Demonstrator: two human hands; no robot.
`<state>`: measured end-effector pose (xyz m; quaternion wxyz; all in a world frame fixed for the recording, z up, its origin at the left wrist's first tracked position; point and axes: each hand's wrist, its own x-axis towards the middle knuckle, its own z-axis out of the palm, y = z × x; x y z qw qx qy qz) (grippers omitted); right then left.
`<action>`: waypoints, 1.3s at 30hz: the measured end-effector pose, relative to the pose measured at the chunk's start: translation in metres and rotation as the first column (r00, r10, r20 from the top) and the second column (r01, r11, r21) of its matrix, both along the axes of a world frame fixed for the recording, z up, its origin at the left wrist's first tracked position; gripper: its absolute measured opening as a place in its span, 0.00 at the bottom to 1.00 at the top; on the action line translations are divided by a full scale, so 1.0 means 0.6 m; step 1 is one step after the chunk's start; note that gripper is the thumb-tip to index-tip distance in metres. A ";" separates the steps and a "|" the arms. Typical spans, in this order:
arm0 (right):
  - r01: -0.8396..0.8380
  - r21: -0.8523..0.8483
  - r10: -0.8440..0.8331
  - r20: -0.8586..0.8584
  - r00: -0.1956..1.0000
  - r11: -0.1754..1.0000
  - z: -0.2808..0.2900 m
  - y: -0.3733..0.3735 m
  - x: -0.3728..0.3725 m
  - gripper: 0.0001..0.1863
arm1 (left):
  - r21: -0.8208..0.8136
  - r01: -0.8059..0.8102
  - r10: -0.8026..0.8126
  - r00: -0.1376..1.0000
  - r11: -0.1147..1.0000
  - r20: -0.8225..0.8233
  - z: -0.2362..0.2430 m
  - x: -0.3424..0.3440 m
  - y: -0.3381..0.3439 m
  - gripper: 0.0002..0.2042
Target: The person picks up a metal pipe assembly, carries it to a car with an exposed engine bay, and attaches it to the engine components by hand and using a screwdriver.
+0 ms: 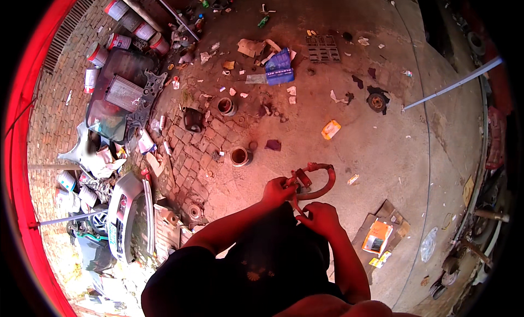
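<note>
Gripping the left end of a looped, hose-like part (332,180), the left hand (277,191) has its fingers curled together around it. The right hand (321,219) is nearer and to the right, bent in toward a thin arm that reaches down from the part; in this dim red light I cannot tell whether its thumb and fingers pinch that end or only touch it. The part is held up above the concrete floor (305,109), just beyond the dark clothing (267,251) over the person's lap, its curve bowing out to the right.

Farther off and to the left stand two open buckets, the near one (240,165) and the far one (232,111), with a dark container (192,119) left of the latter. A purple rag (273,145) lies right of the near bucket, and an orange packet (331,130) farther right. Well beyond are a blue box (280,71) and a grey slotted tray (323,48). Near on the right, an orange box (377,236) rests on brown cardboard (397,214), left of a clear plastic bag (429,244). On the left sits a pale car bumper (123,219).
</note>
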<state>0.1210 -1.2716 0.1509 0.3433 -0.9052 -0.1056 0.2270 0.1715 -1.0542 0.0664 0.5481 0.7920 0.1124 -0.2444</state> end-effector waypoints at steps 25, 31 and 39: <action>-0.108 0.241 0.108 0.015 0.994 0.964 -0.008 -0.598 0.848 0.22 | -0.030 -0.291 0.285 0.951 0.956 -0.123 0.062 0.786 -0.510 0.14; -0.038 0.284 -0.008 0.159 0.987 0.958 0.021 -0.735 1.045 0.23 | -0.113 -0.217 0.202 0.970 0.970 -0.136 0.094 0.992 -0.647 0.18; 0.638 0.563 -0.544 -0.354 0.761 0.526 -0.025 -0.882 1.356 0.15 | 0.081 0.009 -0.013 0.999 0.997 0.047 0.057 1.324 -0.758 0.19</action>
